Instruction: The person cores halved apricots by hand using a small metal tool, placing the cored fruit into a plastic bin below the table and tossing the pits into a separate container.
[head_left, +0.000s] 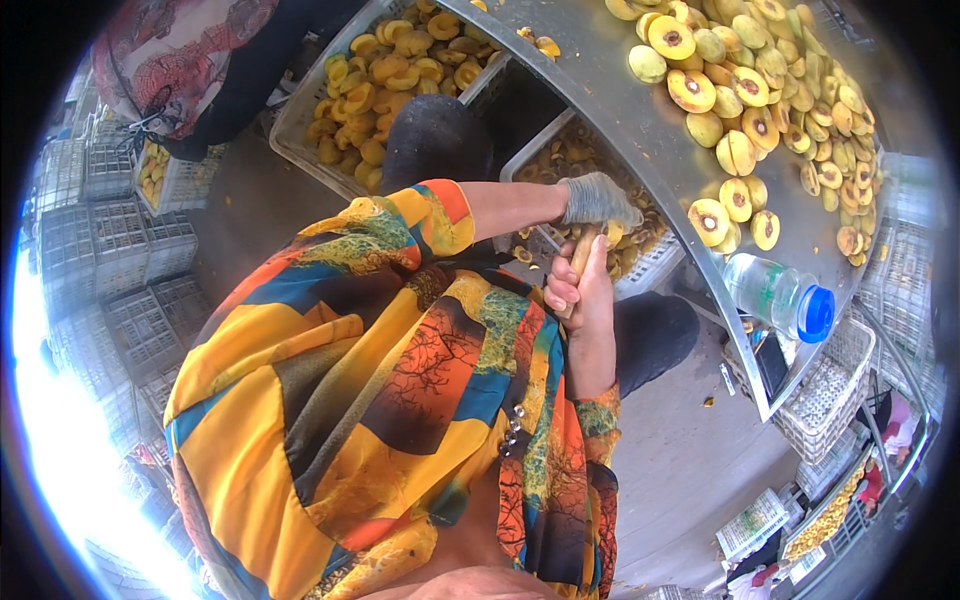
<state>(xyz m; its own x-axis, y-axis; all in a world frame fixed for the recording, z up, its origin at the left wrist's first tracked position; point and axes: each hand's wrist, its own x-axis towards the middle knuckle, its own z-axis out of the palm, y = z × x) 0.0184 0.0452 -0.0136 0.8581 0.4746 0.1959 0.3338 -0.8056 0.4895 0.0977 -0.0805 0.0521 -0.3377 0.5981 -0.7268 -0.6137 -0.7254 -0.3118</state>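
My left hand (598, 200), in a grey glove, is closed round a piece of yellow stone fruit (615, 234), mostly hidden by its fingers. Just below it, my right hand (588, 285), bare, grips a wooden-handled tool (578, 262). The tool's working end meets the fruit and cannot be made out. Both hands are over a white crate (645, 268) that holds darker fruit scraps and pits. To the right, many cut stone fruits (735, 152), some showing their pits, lie on a metal table (610, 75).
A white crate (283, 135) of pitted fruit halves stands at upper left. A blue-capped plastic bottle (778, 296) lies at the table's near corner. Stacked crates (120, 240) line the left side. Another person's patterned clothing (170, 60) shows at upper left. An openwork basket (825, 395) is below the table.
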